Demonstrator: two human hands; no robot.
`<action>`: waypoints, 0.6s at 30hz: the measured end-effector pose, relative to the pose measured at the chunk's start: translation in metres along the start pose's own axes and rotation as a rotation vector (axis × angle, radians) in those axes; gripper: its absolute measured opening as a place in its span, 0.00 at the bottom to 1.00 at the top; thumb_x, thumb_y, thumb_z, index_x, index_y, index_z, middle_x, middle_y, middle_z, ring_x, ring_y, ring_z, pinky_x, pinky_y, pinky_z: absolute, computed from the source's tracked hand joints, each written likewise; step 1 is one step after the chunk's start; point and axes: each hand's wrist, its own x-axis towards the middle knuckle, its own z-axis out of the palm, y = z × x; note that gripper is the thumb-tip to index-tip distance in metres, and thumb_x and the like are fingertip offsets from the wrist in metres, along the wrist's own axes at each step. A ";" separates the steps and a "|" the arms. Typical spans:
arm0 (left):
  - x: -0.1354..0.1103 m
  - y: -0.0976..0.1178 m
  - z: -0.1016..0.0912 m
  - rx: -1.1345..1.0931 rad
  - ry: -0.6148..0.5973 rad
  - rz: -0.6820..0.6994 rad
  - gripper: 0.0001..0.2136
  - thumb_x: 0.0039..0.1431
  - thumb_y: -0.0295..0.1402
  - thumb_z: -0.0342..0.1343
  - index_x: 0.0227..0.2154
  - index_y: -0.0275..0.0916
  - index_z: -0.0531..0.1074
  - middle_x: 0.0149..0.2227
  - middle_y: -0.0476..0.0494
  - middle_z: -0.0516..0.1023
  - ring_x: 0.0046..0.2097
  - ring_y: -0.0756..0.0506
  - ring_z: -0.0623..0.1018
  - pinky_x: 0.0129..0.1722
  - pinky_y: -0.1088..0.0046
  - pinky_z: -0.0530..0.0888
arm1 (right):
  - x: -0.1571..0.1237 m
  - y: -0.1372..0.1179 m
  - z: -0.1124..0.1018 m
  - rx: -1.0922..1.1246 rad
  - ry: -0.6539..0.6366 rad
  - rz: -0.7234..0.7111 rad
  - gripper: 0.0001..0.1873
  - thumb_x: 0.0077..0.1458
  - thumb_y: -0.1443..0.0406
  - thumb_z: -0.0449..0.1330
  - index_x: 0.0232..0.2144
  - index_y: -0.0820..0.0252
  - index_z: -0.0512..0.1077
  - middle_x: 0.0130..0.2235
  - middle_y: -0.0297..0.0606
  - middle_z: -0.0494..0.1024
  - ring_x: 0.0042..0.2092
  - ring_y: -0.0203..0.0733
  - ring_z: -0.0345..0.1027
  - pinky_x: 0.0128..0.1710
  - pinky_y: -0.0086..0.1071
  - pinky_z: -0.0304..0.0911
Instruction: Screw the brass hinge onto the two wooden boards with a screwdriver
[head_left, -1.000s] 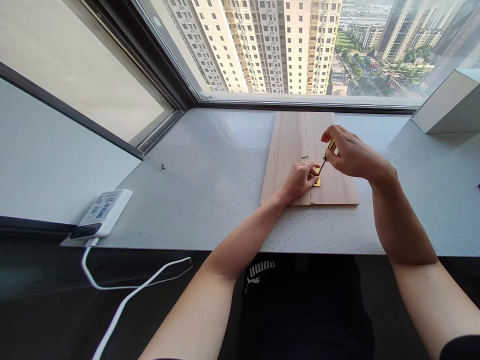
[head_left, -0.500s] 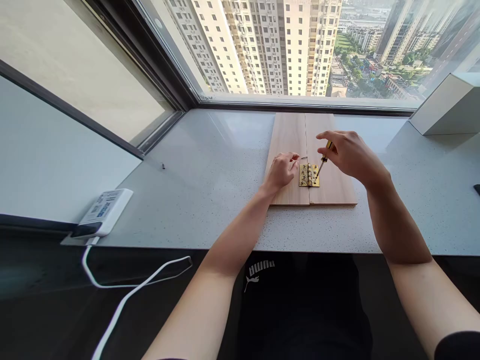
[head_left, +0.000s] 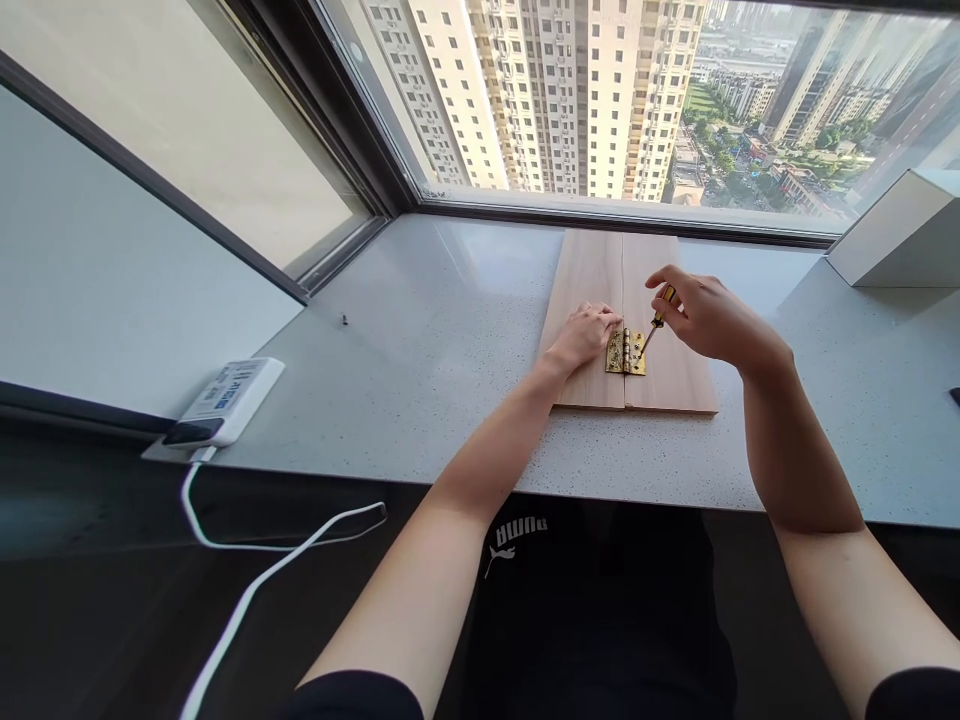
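Hands: L (head_left: 583,337) flat on board (head_left: 664,385), nearer brass hinge (head_left: 625,352) than before; R (head_left: 701,315) holds screwdriver (head_left: 664,303).

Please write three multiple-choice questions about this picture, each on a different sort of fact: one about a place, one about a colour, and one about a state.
1. Where does the brass hinge lie?
A. On the stone counter, beside the boards
B. Across the joint of two wooden boards
C. On top of the white box

2. What colour is the handle of the screwdriver in the right hand?
A. Yellow
B. Blue
C. Green

3. What is the left hand doing?
A. Pulling the white cable
B. Gripping the screwdriver
C. Lying on the left board, beside the hinge

Answers:
1. B, because the hinge's central barrel sits on the seam, with one leaf on each board.
2. A, because the handle shows yellow between the right hand's fingers.
3. C, because the left hand is on the wood, next to the hinge, and holds no tool.
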 end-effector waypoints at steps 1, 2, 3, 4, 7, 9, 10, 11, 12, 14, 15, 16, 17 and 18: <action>0.001 0.001 -0.001 0.014 0.002 -0.007 0.18 0.84 0.31 0.51 0.61 0.42 0.87 0.64 0.36 0.86 0.63 0.34 0.80 0.69 0.51 0.75 | 0.000 0.001 0.000 0.006 0.012 -0.020 0.17 0.77 0.63 0.56 0.61 0.57 0.78 0.41 0.45 0.87 0.45 0.57 0.81 0.52 0.49 0.73; 0.001 0.003 -0.001 0.023 0.011 -0.013 0.17 0.84 0.32 0.52 0.58 0.41 0.87 0.62 0.35 0.86 0.62 0.33 0.81 0.66 0.51 0.77 | 0.001 0.001 -0.001 0.011 0.024 -0.043 0.17 0.76 0.63 0.56 0.60 0.57 0.78 0.43 0.46 0.87 0.45 0.56 0.81 0.52 0.49 0.73; -0.001 0.004 -0.002 0.026 0.024 -0.017 0.17 0.84 0.33 0.53 0.56 0.40 0.88 0.60 0.34 0.86 0.60 0.34 0.81 0.64 0.53 0.79 | 0.001 0.001 -0.001 0.015 0.034 -0.065 0.16 0.76 0.63 0.56 0.58 0.56 0.79 0.45 0.47 0.88 0.44 0.55 0.81 0.51 0.49 0.73; -0.003 0.005 -0.003 0.026 0.038 -0.023 0.16 0.84 0.32 0.53 0.54 0.39 0.88 0.58 0.34 0.87 0.58 0.35 0.82 0.61 0.54 0.80 | 0.001 0.002 -0.002 0.016 0.038 -0.084 0.14 0.74 0.63 0.57 0.55 0.56 0.80 0.47 0.48 0.88 0.44 0.55 0.81 0.51 0.48 0.74; -0.011 0.005 -0.006 0.023 0.071 -0.049 0.13 0.82 0.28 0.55 0.48 0.37 0.87 0.51 0.35 0.87 0.51 0.38 0.84 0.55 0.58 0.82 | 0.000 0.003 -0.005 0.004 0.019 -0.113 0.12 0.69 0.65 0.60 0.50 0.56 0.81 0.53 0.49 0.87 0.46 0.56 0.82 0.52 0.50 0.74; -0.014 0.004 -0.008 0.015 0.085 -0.069 0.11 0.80 0.26 0.57 0.46 0.38 0.86 0.50 0.36 0.87 0.50 0.38 0.85 0.55 0.58 0.83 | -0.001 0.004 -0.005 0.005 -0.009 -0.106 0.17 0.67 0.67 0.60 0.55 0.56 0.81 0.53 0.49 0.88 0.46 0.56 0.82 0.53 0.50 0.74; -0.014 0.003 -0.008 0.003 0.094 -0.077 0.09 0.80 0.26 0.58 0.47 0.38 0.85 0.50 0.36 0.87 0.51 0.38 0.85 0.55 0.58 0.83 | -0.001 0.004 -0.005 0.006 -0.019 -0.095 0.19 0.68 0.67 0.60 0.58 0.56 0.80 0.50 0.48 0.89 0.46 0.56 0.82 0.52 0.50 0.74; -0.014 0.003 -0.008 -0.011 0.104 -0.083 0.09 0.79 0.25 0.59 0.50 0.38 0.85 0.52 0.35 0.87 0.52 0.37 0.86 0.55 0.58 0.83 | -0.001 0.005 -0.005 0.005 -0.025 -0.079 0.20 0.70 0.66 0.59 0.60 0.56 0.79 0.47 0.47 0.89 0.45 0.56 0.82 0.51 0.50 0.74; -0.013 0.003 -0.008 -0.023 0.109 -0.082 0.10 0.79 0.25 0.60 0.54 0.38 0.84 0.55 0.34 0.86 0.54 0.37 0.85 0.56 0.58 0.83 | -0.001 0.005 -0.005 0.000 -0.024 -0.062 0.19 0.71 0.65 0.60 0.61 0.55 0.78 0.44 0.45 0.89 0.44 0.56 0.82 0.50 0.49 0.73; -0.009 0.004 -0.008 -0.027 0.095 -0.055 0.17 0.79 0.23 0.59 0.64 0.39 0.80 0.65 0.31 0.82 0.61 0.36 0.83 0.62 0.56 0.82 | 0.000 0.005 -0.002 -0.026 0.007 -0.029 0.16 0.73 0.62 0.61 0.60 0.54 0.77 0.40 0.43 0.88 0.41 0.55 0.80 0.46 0.47 0.72; -0.007 0.005 -0.009 -0.013 0.069 -0.033 0.19 0.79 0.22 0.56 0.67 0.39 0.79 0.69 0.32 0.80 0.64 0.35 0.82 0.65 0.54 0.81 | 0.001 0.005 -0.001 -0.040 0.029 -0.017 0.13 0.73 0.61 0.62 0.57 0.53 0.77 0.39 0.43 0.87 0.40 0.54 0.79 0.44 0.46 0.71; -0.005 0.006 -0.010 0.009 0.032 -0.011 0.21 0.80 0.21 0.54 0.68 0.40 0.79 0.71 0.33 0.79 0.66 0.35 0.80 0.68 0.53 0.79 | 0.002 0.004 0.000 -0.051 0.048 -0.008 0.10 0.73 0.60 0.63 0.54 0.53 0.77 0.39 0.42 0.87 0.39 0.53 0.78 0.43 0.45 0.69; -0.004 0.008 -0.011 0.033 -0.005 0.003 0.22 0.80 0.21 0.51 0.67 0.41 0.81 0.71 0.36 0.80 0.67 0.35 0.79 0.69 0.52 0.78 | 0.002 0.004 0.001 -0.057 0.061 0.000 0.08 0.74 0.60 0.63 0.51 0.53 0.76 0.38 0.42 0.86 0.38 0.53 0.77 0.42 0.45 0.69; -0.003 0.010 -0.012 0.054 -0.032 0.008 0.22 0.81 0.21 0.48 0.64 0.42 0.83 0.69 0.37 0.82 0.65 0.35 0.79 0.68 0.52 0.78 | 0.002 0.004 0.002 -0.056 0.066 0.009 0.07 0.74 0.59 0.63 0.49 0.53 0.75 0.38 0.43 0.85 0.38 0.53 0.76 0.41 0.45 0.68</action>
